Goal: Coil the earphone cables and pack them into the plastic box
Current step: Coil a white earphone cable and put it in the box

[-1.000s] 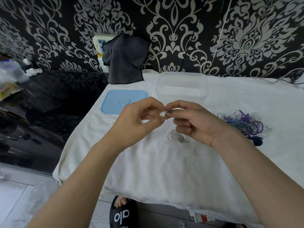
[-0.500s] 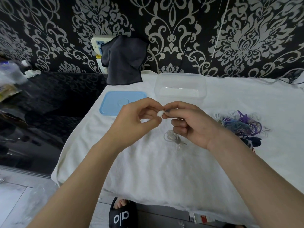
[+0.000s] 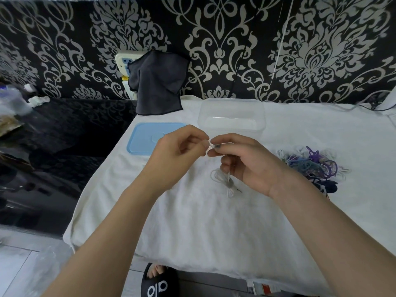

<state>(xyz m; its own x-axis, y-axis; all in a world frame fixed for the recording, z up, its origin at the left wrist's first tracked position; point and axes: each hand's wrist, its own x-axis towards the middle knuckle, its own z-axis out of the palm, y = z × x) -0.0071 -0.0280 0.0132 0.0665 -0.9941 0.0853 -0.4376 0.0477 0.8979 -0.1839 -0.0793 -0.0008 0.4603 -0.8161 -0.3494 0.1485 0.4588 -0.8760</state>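
The white earphone cable (image 3: 225, 179) hangs roughly vertically from both hands above the white towel (image 3: 214, 228), looped at its lower end. The left hand (image 3: 171, 159) and right hand (image 3: 246, 161) pinch its top together. Behind them, the clear plastic box (image 3: 231, 116) looks empty.

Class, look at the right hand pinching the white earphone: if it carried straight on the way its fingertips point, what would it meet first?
The right hand points leftward at the left hand, whose fingertips pinch the same white earphone. It would meet those fingertips almost at once; the two hands look practically touching, though depth is uncertain.
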